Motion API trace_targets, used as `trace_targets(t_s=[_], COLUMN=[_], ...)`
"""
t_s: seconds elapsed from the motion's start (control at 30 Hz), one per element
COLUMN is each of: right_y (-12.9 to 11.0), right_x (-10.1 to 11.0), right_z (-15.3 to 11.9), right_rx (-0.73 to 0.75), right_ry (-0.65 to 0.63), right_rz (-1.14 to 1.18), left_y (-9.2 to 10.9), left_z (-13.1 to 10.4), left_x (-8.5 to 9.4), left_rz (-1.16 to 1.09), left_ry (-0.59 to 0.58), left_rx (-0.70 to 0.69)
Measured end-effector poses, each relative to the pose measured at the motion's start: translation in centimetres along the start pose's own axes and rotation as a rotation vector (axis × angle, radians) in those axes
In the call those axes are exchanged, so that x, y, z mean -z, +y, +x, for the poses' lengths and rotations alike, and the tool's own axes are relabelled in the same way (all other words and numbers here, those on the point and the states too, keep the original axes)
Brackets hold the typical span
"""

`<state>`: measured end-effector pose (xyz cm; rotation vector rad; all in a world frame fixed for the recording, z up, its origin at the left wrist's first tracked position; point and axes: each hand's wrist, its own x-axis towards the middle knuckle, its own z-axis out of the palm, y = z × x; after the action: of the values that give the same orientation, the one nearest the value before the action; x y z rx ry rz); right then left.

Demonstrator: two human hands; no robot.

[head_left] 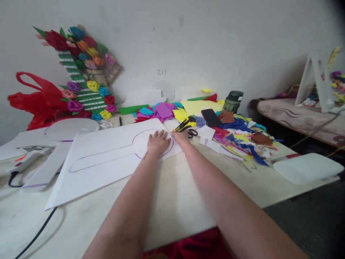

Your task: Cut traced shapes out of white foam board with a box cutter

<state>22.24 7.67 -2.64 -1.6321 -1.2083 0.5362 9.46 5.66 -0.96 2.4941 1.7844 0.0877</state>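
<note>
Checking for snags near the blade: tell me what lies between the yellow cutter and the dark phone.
A grey-blue, stringy bundle lies between the yellow cutter and the phone, as the head view shows.

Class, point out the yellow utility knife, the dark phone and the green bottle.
Yellow utility knife (185,124): head view, on its yellow-and-black handle.
Dark phone (211,117): head view, middle of its upward face.
Green bottle (231,104): head view, on its body, below the lid.

Pale wall (205,54), two tables

Few smudges on wall, small handwritten marking (161,72) mid-height. Off-white near table (183,194) against it. Second table (285,109) at right, swirl-patterned cover. Floor (307,223) dark grey, lower right. Light soft, wall dimmer toward right.
</note>
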Motion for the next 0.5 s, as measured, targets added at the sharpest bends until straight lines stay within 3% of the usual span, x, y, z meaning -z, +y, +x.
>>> trace_targets(t_s=[0.5], right_y=[-0.23], right_x=[0.33], right_z=[-0.17], right_rx=[-0.025], right_ry=[0.012], right_rz=[-0.067], left_y=[-0.11], left_z=[0.11], left_x=[-0.14], left_rz=[-0.008], left_ry=[0.005], left_rx=[-0.008])
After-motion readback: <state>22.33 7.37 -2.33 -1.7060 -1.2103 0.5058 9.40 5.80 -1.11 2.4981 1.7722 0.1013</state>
